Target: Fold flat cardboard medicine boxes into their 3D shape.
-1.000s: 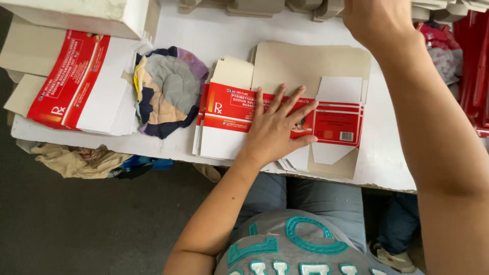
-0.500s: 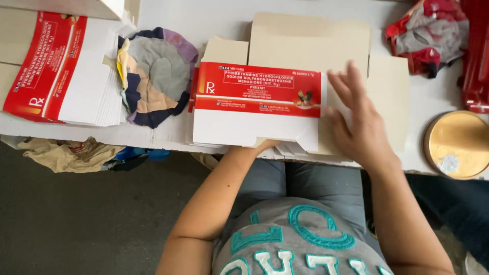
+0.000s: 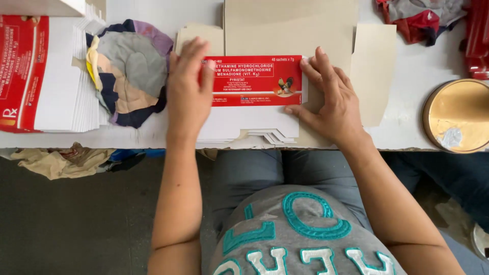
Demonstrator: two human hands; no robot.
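I see a flat carton blank lying at the near edge of the table, on top of a larger unfolded sheet of board that reaches toward the far side, with my left hand flat on the blank's left end and my right hand on its right end. To the left of it lies a bundle of cloth scraps, and further left a stack of flat cartons. To the right a round tin lid sits at the near edge, a crumpled cloth lies behind it at the far side, and more rags lie on the floor below the table's left part.
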